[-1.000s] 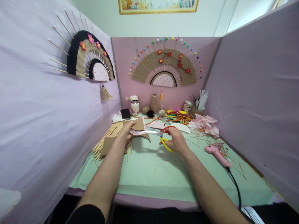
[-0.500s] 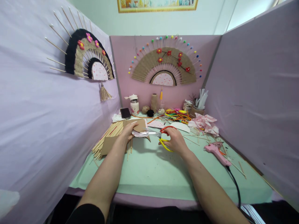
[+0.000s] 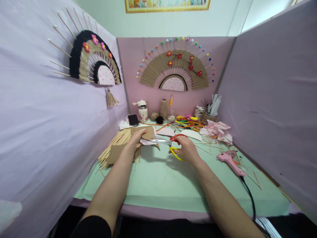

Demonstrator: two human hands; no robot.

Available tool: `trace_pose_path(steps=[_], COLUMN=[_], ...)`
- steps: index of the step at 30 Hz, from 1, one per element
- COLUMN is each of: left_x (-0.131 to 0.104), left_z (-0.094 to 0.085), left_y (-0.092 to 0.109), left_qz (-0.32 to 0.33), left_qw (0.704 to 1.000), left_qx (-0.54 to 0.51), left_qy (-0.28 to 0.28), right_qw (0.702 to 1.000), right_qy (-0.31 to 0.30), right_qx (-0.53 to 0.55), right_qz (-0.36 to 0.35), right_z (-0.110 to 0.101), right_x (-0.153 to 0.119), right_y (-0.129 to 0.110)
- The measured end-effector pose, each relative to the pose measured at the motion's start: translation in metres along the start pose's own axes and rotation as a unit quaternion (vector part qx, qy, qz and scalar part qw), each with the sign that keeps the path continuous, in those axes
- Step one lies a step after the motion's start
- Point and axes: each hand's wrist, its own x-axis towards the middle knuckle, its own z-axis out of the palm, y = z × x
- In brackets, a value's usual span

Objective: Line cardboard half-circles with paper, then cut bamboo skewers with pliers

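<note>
Scissors (image 3: pixel 170 142) at the edge of a cardboard piece (image 3: pixel 148 133)

Largest, a pink back panel (image 3: pixel 128 59) between a purple left wall (image 3: pixel 32 115) and a purple right wall (image 3: pixel 267 89). Below, a counter (image 3: pixel 163 185) draped in pale green. On the back panel, a wide fan (image 3: pixel 153 67) with red flowers and coloured tips; on the left wall, a black-edged fan (image 3: pixel 85 64).

At the counter's left, a spread of thin wooden sticks (image 3: pixel 117 138), partly under a flat cardboard sheet (image 3: pixel 115 153). At the back right, a crumpled pink cloth (image 3: pixel 215 131); nearer, a pink glue gun (image 3: pixel 230 162) with a black cord.

Near the middle, the right hand (image 3: pixel 187 148), fingers gripping the red and yellow handles of the scissors, handles spread apart. Opposite, the left hand (image 3: pixel 136 138), fingers clamped on the cardboard piece, held just above the sticks. Blades pointing left, right at the cardboard piece and the pale pink fabric (image 3: pixel 148 142) beneath; depth of any cut impossible to tell.

Farther back, a white half-round piece (image 3: pixel 192 134). Smallest, a black ball (image 3: pixel 159 120) near the back panel.
</note>
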Motion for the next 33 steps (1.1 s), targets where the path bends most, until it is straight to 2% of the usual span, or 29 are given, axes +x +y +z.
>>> trace_pose_path(steps=[8,15,22,29,33], left_x=[-0.0002,-0.0011,-0.0018,0.0008,-0.001], left_z=[0.0023,0.0025,0.0044,0.0026,0.0047], left_y=[0.0009,0.0009,0.0021,0.0004,0.0015], left_qz=[0.006,0.006,0.017,0.026,0.035], left_qw=[1.0,1.0,0.999,0.999,0.998], left_qx=[0.001,0.001,0.012,0.02,0.004], left_qy=[0.017,0.009,0.039,0.043,0.046], right_qw=[1.0,1.0,0.998,0.99,0.978], right_qy=[-0.014,-0.014,-0.039,-0.049,-0.016], right_qx=[-0.007,-0.013,-0.039,-0.072,-0.016], right_qz=[0.006,0.012,0.036,0.106,0.207], right_z=[-0.0009,-0.0008,-0.0018,-0.0005,0.001], right_x=[-0.0005,-0.001,-0.0029,-0.0038,-0.0023], right_y=[-0.0006,-0.0004,-0.0009,-0.0046,-0.0012])
